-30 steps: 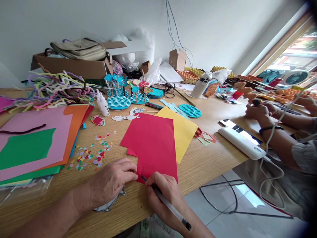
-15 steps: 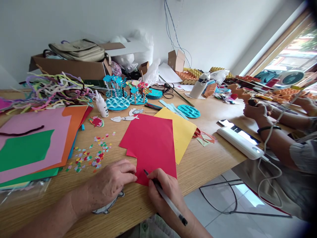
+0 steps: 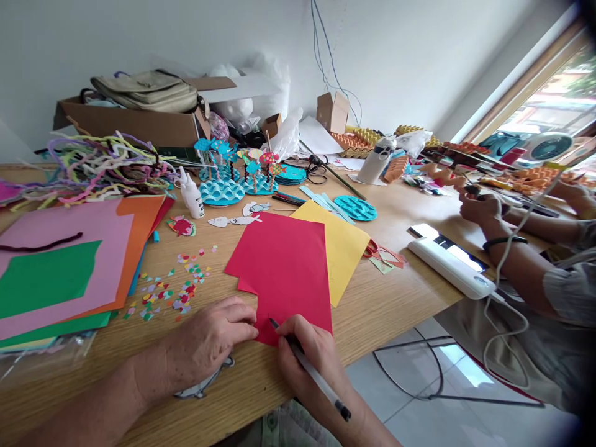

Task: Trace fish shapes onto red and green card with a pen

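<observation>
A red sheet of paper (image 3: 288,273) with a stepped cut in its left edge lies on the table in front of me. My left hand (image 3: 209,341) rests at its lower left, fingers bent and thumb and fingertips holding the edge down. Under that hand a grey-and-white paper cutout (image 3: 205,385) is partly covered. In my right hand (image 3: 311,360) is a pen (image 3: 321,383) with a clear barrel and black end, its tip on or just above the red paper. A yellow sheet (image 3: 344,248) lies partly beneath the red one, beside orange-handled scissors (image 3: 371,248).
Coloured sheets (image 3: 107,248) and paper scraps (image 3: 172,292) lie left. Behind are a glue bottle (image 3: 190,195), fish cutouts (image 3: 233,221), blue fish models (image 3: 221,189) and pipe cleaners (image 3: 112,164). At right, a white device (image 3: 451,268) lies near another person's hands (image 3: 479,208).
My hands, the pen and the red paper stay almost still. The other person's hands at the right have shifted slightly.
</observation>
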Motion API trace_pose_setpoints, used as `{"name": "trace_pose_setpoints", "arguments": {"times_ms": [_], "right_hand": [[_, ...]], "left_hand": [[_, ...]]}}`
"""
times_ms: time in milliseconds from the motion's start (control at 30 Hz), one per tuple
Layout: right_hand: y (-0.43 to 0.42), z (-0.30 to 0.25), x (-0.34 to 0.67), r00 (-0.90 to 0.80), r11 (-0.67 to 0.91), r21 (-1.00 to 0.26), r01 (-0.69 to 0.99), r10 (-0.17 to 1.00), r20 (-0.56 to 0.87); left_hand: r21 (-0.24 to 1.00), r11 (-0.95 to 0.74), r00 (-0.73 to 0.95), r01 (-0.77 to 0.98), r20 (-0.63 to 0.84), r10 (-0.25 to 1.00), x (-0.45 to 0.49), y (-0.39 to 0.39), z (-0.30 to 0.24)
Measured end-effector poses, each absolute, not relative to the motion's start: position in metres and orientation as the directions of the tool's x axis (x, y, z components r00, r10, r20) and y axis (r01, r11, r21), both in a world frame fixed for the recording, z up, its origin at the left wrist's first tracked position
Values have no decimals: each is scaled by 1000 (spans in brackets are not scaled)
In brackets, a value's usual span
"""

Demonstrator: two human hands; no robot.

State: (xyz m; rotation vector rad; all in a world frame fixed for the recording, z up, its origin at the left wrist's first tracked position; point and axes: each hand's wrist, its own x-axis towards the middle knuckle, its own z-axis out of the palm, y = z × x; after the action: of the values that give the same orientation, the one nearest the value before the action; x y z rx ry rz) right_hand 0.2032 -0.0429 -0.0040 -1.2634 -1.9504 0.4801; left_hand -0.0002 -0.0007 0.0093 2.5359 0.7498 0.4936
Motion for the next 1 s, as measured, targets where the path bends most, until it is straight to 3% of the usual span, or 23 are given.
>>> {"name": "trace_pose_setpoints", "arguments": {"times_ms": [567,1000], "right_hand": [[-46,-1,206,-350,540,-661,521,842,411],[-45,1,205,-310,508,-673,537,862,402]], "left_hand": [[517,-750,788,412,211,578,-1,-1,10],[518,-753,793,405,210,572,-2,-1,6]]}}
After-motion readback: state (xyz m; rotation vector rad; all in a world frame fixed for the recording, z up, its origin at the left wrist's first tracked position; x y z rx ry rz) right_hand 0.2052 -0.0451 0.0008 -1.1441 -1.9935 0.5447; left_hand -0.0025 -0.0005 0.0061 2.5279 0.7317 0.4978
